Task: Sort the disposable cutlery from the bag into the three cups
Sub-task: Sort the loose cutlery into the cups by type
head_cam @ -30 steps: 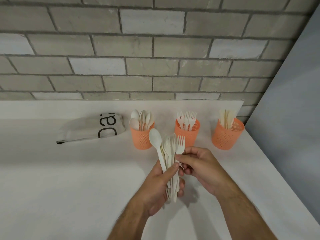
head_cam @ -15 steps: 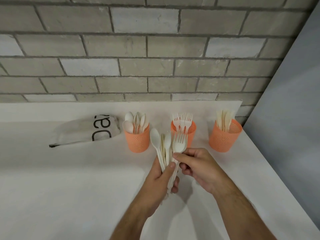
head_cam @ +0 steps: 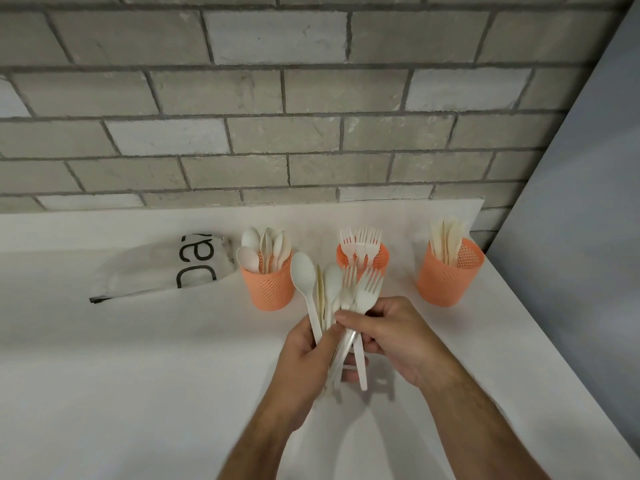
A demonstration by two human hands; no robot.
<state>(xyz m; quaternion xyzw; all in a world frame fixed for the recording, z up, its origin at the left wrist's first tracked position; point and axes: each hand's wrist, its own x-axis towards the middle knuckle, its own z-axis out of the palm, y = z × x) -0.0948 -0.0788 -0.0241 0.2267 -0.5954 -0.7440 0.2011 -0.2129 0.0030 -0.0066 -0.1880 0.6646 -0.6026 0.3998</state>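
My left hand [head_cam: 306,355] grips a bundle of white cutlery [head_cam: 329,289] upright above the table: spoons, a knife and forks fanned out. My right hand [head_cam: 391,336] pinches the neck of a fork [head_cam: 367,292] at the bundle's right side. Behind stand three orange mesh cups: the left cup [head_cam: 268,289] holds spoons, the middle cup [head_cam: 379,259] holds forks, the right cup [head_cam: 446,278] holds knives. The white bag [head_cam: 156,268] with black lettering lies flat at the left.
The white table [head_cam: 138,375] ends at a grey brick wall [head_cam: 277,116] behind. A grey panel [head_cam: 581,237] rises beyond the table's right edge.
The fork in my right hand has tilted out to the right of the bundle and its handle has slid lower. Both hands stay in place in front of the middle cup.
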